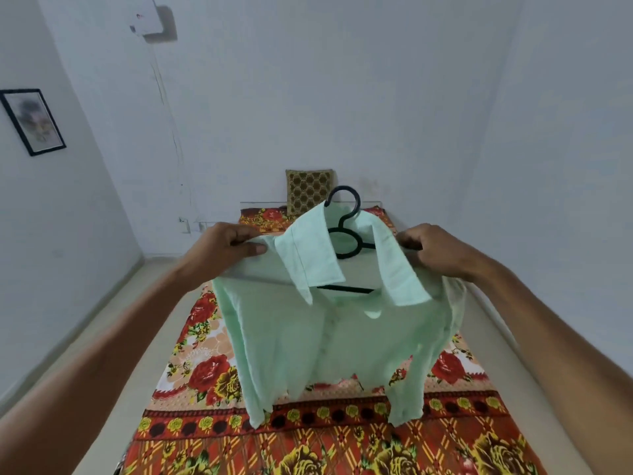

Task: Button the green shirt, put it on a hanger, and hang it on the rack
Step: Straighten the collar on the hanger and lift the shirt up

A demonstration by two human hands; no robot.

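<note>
Head view: I hold the green shirt (pixel 329 341) up in the air over the bed, with my left hand (pixel 219 250) pinching its left shoulder, thumb pressed on top of the cloth and fingers curled beneath. My right hand (pixel 433 250) is closed on the other shoulder, fingers folded around the fabric. The black hanger (pixel 346 234) sits inside the shirt, its hook rising out between the two raised collar flaps and its crossbar showing in the open neck. The front placket runs down the middle, and the tails hang loose above the flowered bedspread (pixel 308 440). A patterned cushion (pixel 308 190) leans against the white wall (pixel 342 80) behind.
</note>
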